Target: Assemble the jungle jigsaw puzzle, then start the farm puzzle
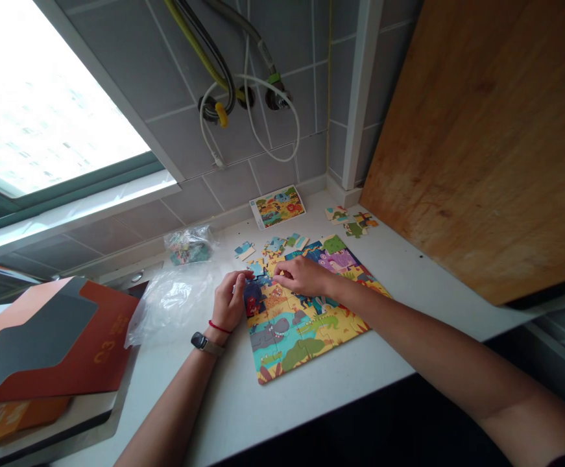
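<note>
A partly assembled jigsaw puzzle (311,324) with cartoon animals lies flat on the white counter. At its upper left edge my left hand (230,299), wearing a red string and a watch, has its fingertips closed on a dark blue puzzle piece (255,285). My right hand (302,275) reaches over the puzzle from the right. Its fingers are curled in a pinch at a puzzle piece beside the left fingertips, mostly hidden by the fingers. Loose puzzle pieces (276,244) lie just beyond both hands.
A picture card (278,206) leans near the wall. More loose pieces (355,220) lie at the back right. A bag of pieces (189,246) and a clear plastic bag (170,298) are on the left, beside an orange-and-grey box (68,337). A wooden board (496,143) stands at right.
</note>
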